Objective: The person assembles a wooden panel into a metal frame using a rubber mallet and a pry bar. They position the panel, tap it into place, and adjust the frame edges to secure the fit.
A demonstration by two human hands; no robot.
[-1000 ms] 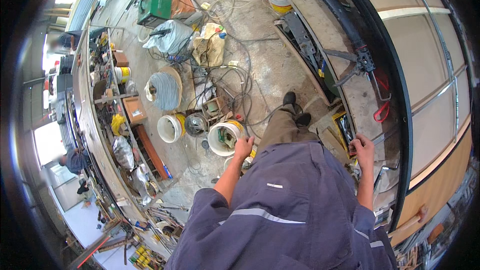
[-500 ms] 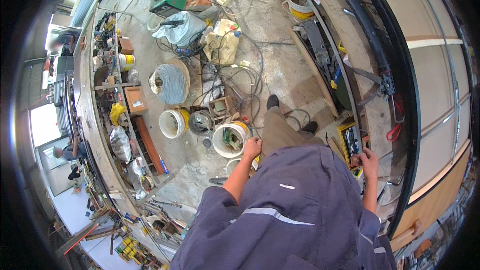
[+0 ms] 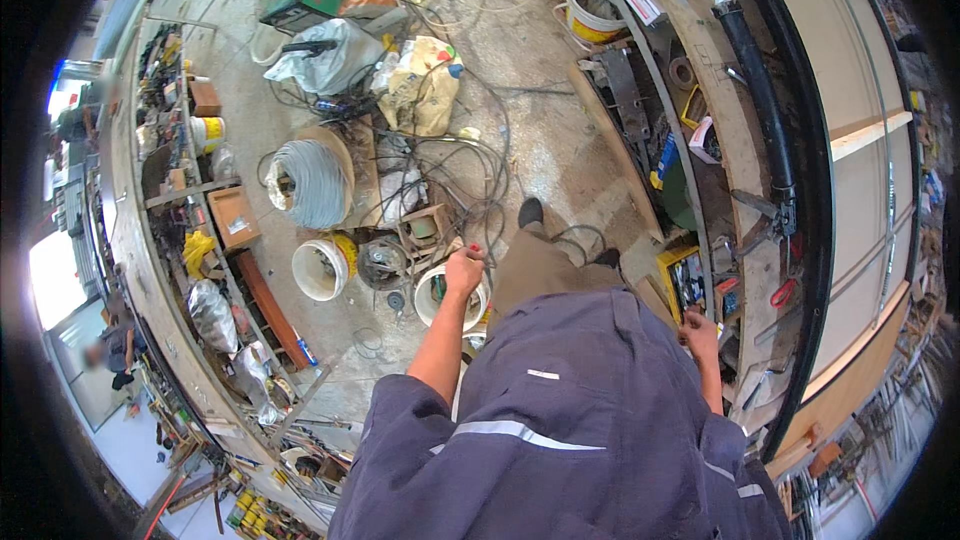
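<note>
A second earlier my left hand [image 3: 462, 268] was at the right side of the white bucket [image 3: 425, 305]; now it had reached across it, with my forearm over the opening and my fist in line with the far rim. My right hand [image 3: 699, 332] had come nearer and to the left, from beyond the edge of the wooden bench [image 3: 725, 130] to just short of the yellow box [image 3: 678, 256]. My shoes [image 3: 532, 212], close together before, stood apart, and the pale nozzle of the black caulking gun [image 3: 755, 90] had come into view on the bench.

The bucket lay below my left hand, and the box just beyond my right. The fingers of both hands were curled in; I could not tell whether either pinched anything. The coil of grey wire [image 3: 318, 180] sat farther off to the left.
</note>
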